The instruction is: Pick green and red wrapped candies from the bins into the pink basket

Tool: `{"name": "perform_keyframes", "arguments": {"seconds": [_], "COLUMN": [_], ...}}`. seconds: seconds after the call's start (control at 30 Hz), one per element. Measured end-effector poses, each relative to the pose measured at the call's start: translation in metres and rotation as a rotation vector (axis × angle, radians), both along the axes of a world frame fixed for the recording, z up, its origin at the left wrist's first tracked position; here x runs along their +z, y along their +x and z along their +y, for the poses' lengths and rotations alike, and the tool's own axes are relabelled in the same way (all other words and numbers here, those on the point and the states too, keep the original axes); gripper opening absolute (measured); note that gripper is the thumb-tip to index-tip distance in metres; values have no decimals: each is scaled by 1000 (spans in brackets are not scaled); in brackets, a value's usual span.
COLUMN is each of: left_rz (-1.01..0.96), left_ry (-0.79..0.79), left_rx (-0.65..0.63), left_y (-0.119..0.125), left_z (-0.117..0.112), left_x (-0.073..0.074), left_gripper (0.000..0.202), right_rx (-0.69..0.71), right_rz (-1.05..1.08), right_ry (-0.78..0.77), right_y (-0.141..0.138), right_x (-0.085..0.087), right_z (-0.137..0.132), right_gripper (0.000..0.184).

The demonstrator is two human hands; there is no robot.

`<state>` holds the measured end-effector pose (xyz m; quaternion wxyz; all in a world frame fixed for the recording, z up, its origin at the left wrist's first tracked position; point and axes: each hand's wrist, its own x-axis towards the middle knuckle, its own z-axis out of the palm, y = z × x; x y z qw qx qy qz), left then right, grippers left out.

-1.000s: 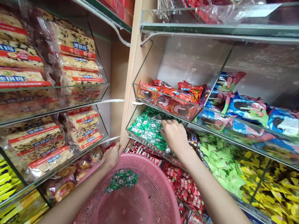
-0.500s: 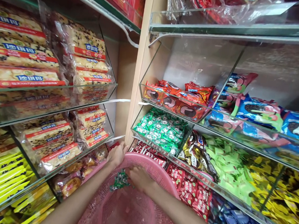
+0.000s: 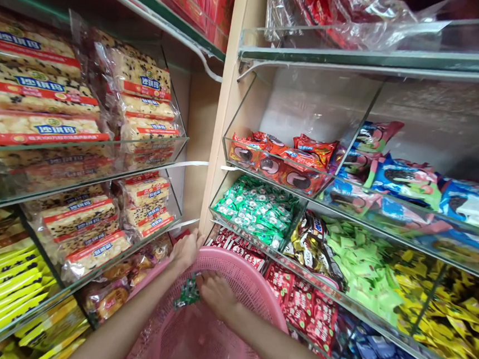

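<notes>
My left hand (image 3: 188,250) is closed at the far left rim of a round pink plastic basket (image 3: 269,294), gripping its edge. Inside the basket, my right hand (image 3: 216,295) is curled, with a clump of green-wrapped candies (image 3: 188,293) at its fingertips. The fingers are partly hidden, but they seem closed on the candies. The basket's mesh wall surrounds the right hand, and its bottom shows pink below. Just beyond the rim, a glass bin holds a heap of similar green-wrapped candies (image 3: 257,210).
Glass-fronted shelves meet at a wooden post (image 3: 224,105). Packaged puffed-rice bars (image 3: 51,129) fill the left side. At the right lie red snack packs (image 3: 286,155), light-green packets (image 3: 362,263), yellow packets (image 3: 458,316), red packets (image 3: 304,305) and blue packets (image 3: 387,357).
My right hand and the green candies have moved slightly left and down inside the basket. The left hand stays at the rim, and the view has shifted a little.
</notes>
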<state>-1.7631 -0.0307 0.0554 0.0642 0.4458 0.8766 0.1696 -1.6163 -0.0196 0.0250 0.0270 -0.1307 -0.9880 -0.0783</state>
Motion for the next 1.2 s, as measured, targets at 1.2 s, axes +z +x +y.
{"name": "perform_keyframes", "arguments": {"seconds": [1.2], "left_rz": [-6], "left_ry": [15], "left_rx": [-14], "left_y": [-4], "left_z": [3], "left_x": [-7], "left_gripper": [39], "right_rx": [-241], "right_rz": [244], "right_ry": [128], "right_y": [59], "right_x": [201], "right_z": [29], "right_gripper": [14]}}
